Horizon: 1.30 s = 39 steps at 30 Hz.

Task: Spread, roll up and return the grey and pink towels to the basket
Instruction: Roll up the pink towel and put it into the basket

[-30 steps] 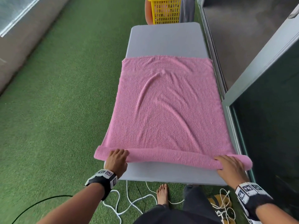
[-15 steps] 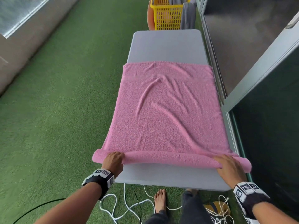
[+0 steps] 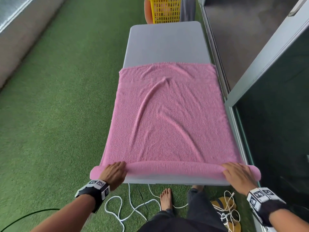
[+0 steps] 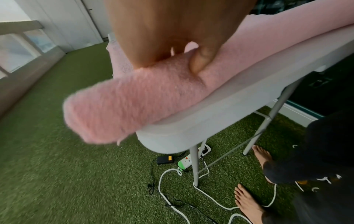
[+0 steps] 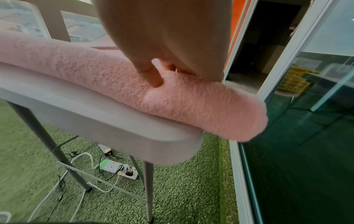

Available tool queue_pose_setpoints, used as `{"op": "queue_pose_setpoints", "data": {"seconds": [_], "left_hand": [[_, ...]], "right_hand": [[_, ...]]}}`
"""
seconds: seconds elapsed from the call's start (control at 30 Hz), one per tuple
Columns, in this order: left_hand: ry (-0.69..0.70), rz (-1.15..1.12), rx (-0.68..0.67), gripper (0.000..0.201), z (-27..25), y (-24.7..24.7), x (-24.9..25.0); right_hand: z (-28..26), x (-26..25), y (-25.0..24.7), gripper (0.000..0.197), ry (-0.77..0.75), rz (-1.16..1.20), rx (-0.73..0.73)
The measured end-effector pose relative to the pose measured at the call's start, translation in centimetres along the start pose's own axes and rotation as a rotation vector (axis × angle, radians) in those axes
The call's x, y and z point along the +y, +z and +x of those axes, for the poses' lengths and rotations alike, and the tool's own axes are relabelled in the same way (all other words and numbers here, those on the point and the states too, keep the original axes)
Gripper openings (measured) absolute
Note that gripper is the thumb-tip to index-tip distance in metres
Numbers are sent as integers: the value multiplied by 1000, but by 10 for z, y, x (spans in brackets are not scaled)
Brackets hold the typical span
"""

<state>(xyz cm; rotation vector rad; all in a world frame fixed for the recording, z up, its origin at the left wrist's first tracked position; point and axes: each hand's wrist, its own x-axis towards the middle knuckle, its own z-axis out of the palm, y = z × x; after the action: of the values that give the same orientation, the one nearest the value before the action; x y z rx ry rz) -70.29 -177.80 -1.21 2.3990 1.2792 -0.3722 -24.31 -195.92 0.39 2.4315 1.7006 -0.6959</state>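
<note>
The pink towel (image 3: 168, 118) is rolled at the desk's (image 3: 165, 46) near edge, with bare desk beyond. The left hand (image 3: 113, 173) and right hand (image 3: 239, 174) press flat-fingered on the roll ends, grip wide.

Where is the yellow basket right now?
In the head view the yellow basket stands on the ground past the far end of the grey table, at the top of the picture, well beyond the pink towel.
</note>
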Motion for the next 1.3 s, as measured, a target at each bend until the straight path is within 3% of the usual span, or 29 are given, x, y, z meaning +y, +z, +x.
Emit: {"op": "queue_pose_setpoints", "data": {"seconds": [0.07, 0.2, 0.27, 0.3, 0.37, 0.43, 0.57, 0.67, 0.73, 0.8, 0.87, 0.97, 1.17, 1.3], "left_hand": [[-18, -11, 88, 35, 5, -4, -2], [-72, 55, 288, 35, 14, -12, 7], [-52, 73, 306, 26, 14, -8, 14], [-51, 53, 291, 28, 11, -3, 18], [-64, 12, 233, 49, 5, 6, 23], [-75, 21, 195, 61, 4, 10, 22], [-55, 40, 227, 34, 26, -12, 23], [-18, 82, 152, 50, 49, -33, 19], [-49, 84, 138, 62, 64, -40, 12], [-80, 134, 154, 56, 67, -34, 10], [-18, 166, 164, 54, 60, -21, 10], [41, 141, 138, 85, 55, -18, 13], [-52, 128, 165, 48, 77, -31, 21], [-133, 81, 105, 32, 80, -35, 25]], "right_hand": [[8, 0, -2, 37, 25, -1, 27], [18, -9, -5, 30, -20, -8, 247], [18, -16, -1, 41, -58, 24, 210], [16, -18, 3, 41, -62, 44, 191], [11, -16, 10, 39, -47, 53, 154], [13, -13, 11, 48, -31, 51, 113], [33, -13, -5, 35, -50, 14, 109], [53, -15, -21, 27, -43, -20, 83], [63, -14, -22, 33, -46, 44, 192], [65, -14, -16, 44, -50, 77, 243], [58, -14, -5, 52, -41, 83, 99], [50, -10, 9, 74, -46, 34, 4], [65, -22, -9, 55, -31, -14, 262], [73, -27, -19, 51, -7, 24, 236]]}}
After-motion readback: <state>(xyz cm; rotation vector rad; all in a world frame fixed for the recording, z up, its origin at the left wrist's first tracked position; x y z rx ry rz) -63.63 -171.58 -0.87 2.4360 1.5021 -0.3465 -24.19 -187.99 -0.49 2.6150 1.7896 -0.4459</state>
